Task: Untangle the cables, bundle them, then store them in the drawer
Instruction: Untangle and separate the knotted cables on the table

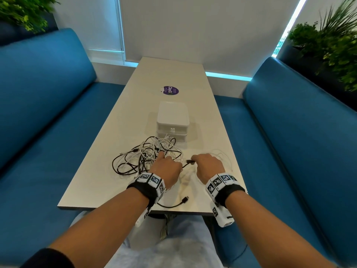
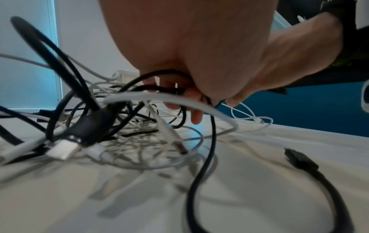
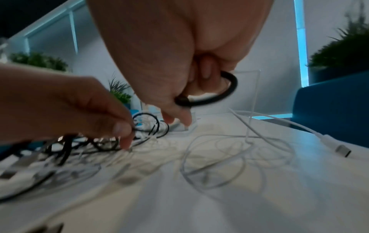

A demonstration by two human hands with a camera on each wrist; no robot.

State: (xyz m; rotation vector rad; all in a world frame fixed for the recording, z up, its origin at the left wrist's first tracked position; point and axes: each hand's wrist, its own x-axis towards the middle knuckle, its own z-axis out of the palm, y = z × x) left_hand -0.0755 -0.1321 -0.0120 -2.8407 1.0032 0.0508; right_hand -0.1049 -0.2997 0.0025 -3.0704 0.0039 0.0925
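Note:
A tangle of black and white cables (image 1: 146, 155) lies on the white table (image 1: 96, 182), in front of a small white drawer box (image 1: 172, 120). My left hand (image 1: 166, 167) sits at the tangle's right edge, its fingers (image 2: 179, 97) curled round black cable strands (image 2: 159, 88). My right hand (image 1: 208, 165) grips a black cable (image 3: 215, 96) near its plug (image 1: 190, 162). That black cable runs between the two hands. A thin white cable (image 3: 235, 151) lies loose on the table under my right hand. Another black plug end (image 1: 185, 199) rests near the table's front edge.
Blue bench seats (image 1: 48, 113) flank the table on both sides. A purple sticker (image 1: 171, 90) marks the tabletop beyond the drawer box. Plants (image 1: 332, 51) stand behind the benches. The table's front edge (image 1: 135, 208) is just below my wrists.

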